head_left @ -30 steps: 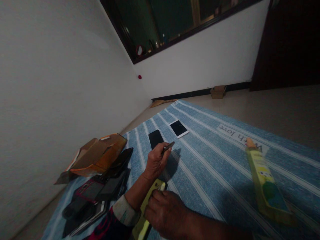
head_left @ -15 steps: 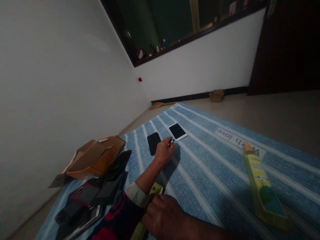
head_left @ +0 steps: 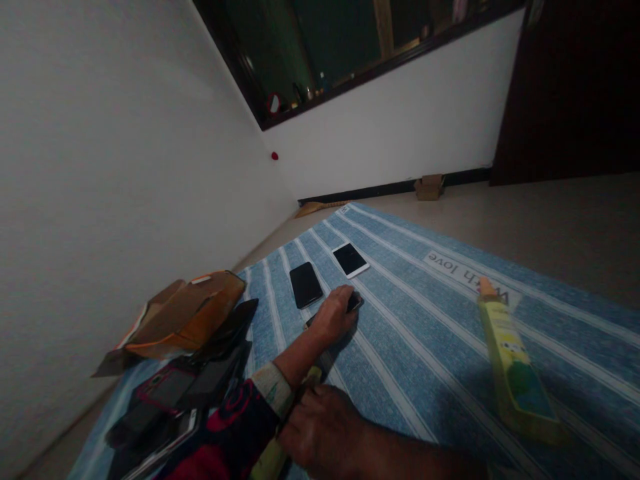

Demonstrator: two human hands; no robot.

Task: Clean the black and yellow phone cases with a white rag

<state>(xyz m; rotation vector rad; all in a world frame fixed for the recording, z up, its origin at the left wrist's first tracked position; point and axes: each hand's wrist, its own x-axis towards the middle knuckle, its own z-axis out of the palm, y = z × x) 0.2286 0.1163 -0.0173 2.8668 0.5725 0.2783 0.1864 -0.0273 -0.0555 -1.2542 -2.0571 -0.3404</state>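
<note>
My left hand (head_left: 335, 315) reaches forward and lies on a dark phone (head_left: 354, 301) that rests flat on the blue striped mat (head_left: 425, 320); its fingers curl over the phone. Just beyond lie a black phone (head_left: 305, 284) and a white-framed phone (head_left: 351, 259), side by side. My right hand (head_left: 323, 430) is close to me at the bottom, closed around a yellow-green phone or case (head_left: 273, 453), mostly hidden under my left forearm.
A heap of dark phones and cases (head_left: 185, 393) sits at the left on the mat, beside a crumpled orange-brown cardboard box (head_left: 185, 320). A long yellow box (head_left: 513, 360) lies at the right. White walls stand left and ahead; a small carton (head_left: 428, 187) is by the far wall.
My left hand has moved forward and lowered the dark phone from the air onto the mat next to the two others. My right hand has stayed low on the yellow-green thing.
</note>
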